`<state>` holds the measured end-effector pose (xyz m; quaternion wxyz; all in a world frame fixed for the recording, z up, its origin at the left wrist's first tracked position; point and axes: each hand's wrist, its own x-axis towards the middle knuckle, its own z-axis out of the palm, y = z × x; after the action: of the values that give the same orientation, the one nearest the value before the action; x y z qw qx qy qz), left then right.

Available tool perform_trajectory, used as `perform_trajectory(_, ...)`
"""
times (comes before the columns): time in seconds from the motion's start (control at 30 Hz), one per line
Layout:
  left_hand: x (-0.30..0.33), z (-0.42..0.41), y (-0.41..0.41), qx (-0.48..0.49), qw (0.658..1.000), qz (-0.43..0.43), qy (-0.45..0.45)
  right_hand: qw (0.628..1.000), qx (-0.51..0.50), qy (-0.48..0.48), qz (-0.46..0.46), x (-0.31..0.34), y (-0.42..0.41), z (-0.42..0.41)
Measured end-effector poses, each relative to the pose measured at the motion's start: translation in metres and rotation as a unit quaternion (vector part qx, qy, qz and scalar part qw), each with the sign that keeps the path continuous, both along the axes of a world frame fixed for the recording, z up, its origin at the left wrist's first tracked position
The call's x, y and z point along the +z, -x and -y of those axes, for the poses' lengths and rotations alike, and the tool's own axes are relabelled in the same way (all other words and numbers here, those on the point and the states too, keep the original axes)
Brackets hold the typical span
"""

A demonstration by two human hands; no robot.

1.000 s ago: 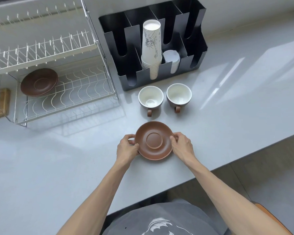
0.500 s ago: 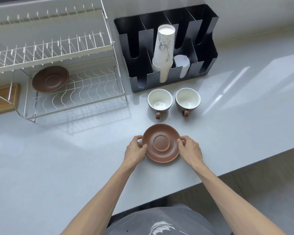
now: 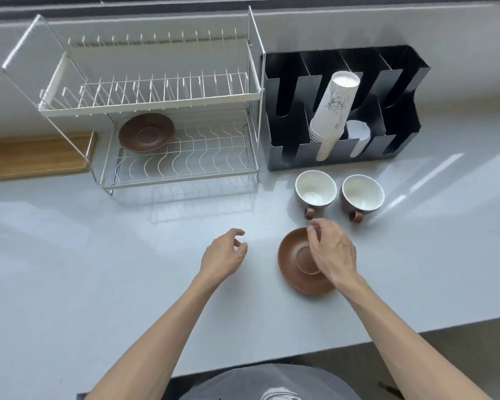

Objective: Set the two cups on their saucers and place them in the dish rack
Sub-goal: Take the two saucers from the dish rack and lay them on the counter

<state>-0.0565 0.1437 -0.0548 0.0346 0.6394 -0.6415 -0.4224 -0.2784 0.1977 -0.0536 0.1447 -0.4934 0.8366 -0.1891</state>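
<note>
A brown saucer (image 3: pixel 292 261) lies flat on the grey counter. My right hand (image 3: pixel 331 249) hovers over its right half, fingers loosely spread, fingertips near the handle of the left cup (image 3: pixel 315 189). The right cup (image 3: pixel 362 195) stands beside it; both are white inside with brown handles pointing toward me. My left hand (image 3: pixel 224 255) is off the saucer, left of it, fingers apart and empty. A second brown saucer (image 3: pixel 146 133) rests on the lower shelf of the white wire dish rack (image 3: pixel 182 171), at its left end.
A black organiser (image 3: pixel 289 151) with a stack of paper cups (image 3: pixel 334 111) stands behind the two cups, right of the rack. A wooden board (image 3: pixel 38 155) lies left of the rack. The counter's front edge (image 3: pixel 358 346) runs close to my body.
Both hands have let go of the saucer. The left hand has drawn away to the left and the right hand has moved over the saucer toward the left cup. The camera view shifted left.
</note>
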Motion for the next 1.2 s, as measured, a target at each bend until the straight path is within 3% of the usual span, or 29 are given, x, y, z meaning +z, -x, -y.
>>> perform_trajectory(0.23, 0.016, 0.021, -0.056, -0.023, 0.981, 0.134, 0.138, 0.985, 0.165, 0.012, -0.04, 0.006, -0.07, 0.054)
perform_trajectory(0.5, 0.038, 0.061, -0.128, 0.016, 0.94, 0.24, 0.243, 0.945, 0.278, 0.109, -0.136, 0.023, -0.146, 0.122)
perform_trajectory(1.0, 0.071, 0.184, -0.186, 0.133, 0.942, 0.19, 0.242, 0.947, 0.298, 0.084, -0.09, 0.053, -0.213, 0.254)
perform_trajectory(1.2, 0.059, 0.22, -0.187, 0.163, 0.954, 0.142, 0.207, 0.955, 0.285, 0.018, -0.086, 0.041, -0.228, 0.295)
